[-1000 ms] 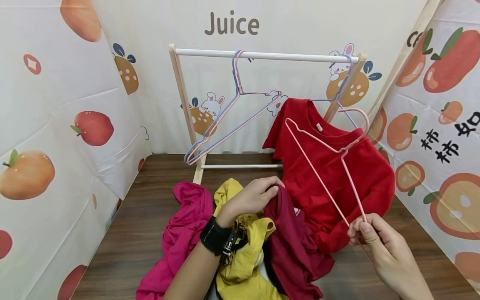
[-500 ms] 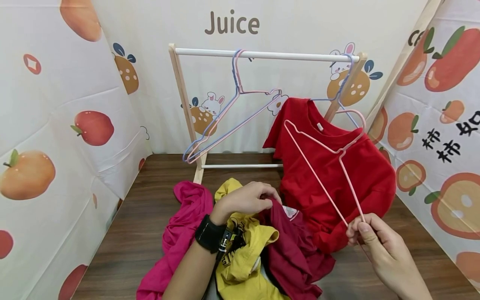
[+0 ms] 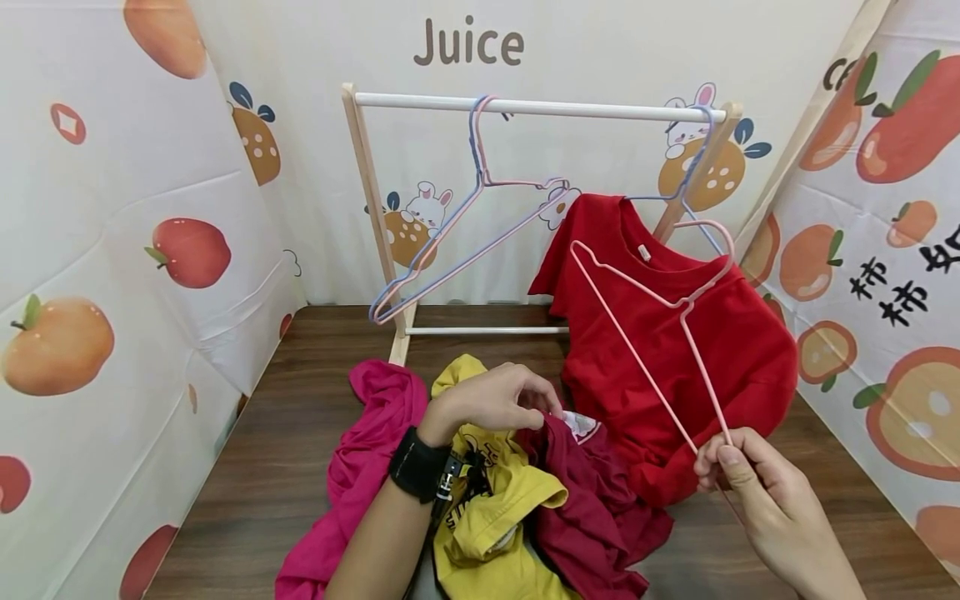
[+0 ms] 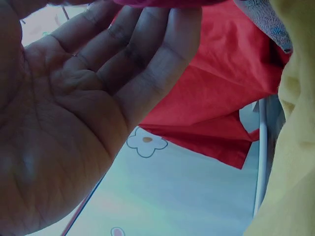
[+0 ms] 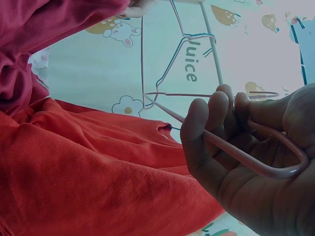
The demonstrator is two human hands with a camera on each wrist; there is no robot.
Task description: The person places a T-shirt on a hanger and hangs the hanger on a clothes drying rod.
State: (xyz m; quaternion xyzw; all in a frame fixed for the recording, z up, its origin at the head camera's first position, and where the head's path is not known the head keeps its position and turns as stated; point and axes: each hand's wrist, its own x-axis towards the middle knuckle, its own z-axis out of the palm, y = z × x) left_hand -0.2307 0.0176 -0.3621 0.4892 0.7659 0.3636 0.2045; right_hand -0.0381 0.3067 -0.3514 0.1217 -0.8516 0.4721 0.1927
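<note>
My left hand point(image 3: 502, 400) pinches the upper edge of a crumpled maroon shirt point(image 3: 577, 500), lifting it a little; a white print patch point(image 3: 579, 425) shows beside the fingertips. In the left wrist view the palm point(image 4: 64, 108) faces the camera and the fingertips go behind the cloth. My right hand point(image 3: 765, 500) grips a pink hanger point(image 3: 684, 302) by one end, with its hook up and to the right. The right wrist view shows the fingers curled around the hanger's rounded end point(image 5: 275, 172). Behind this hanger a red T-shirt point(image 3: 750, 350) hangs at the rack's right side.
A wooden rack with a white bar point(image 3: 600, 109) stands at the back. A blue and a pink hanger point(image 3: 480, 158) hang together near its middle; another blue hanger point(image 3: 690, 171) is at the right. A yellow shirt point(image 3: 487, 533) and a magenta garment point(image 3: 375, 458) lie left of the maroon shirt.
The left hand has shifted its hold on the maroon shirt, whose raised edge has dropped slightly, and the white print patch has come into view. The right hand and hanger have hardly moved.
</note>
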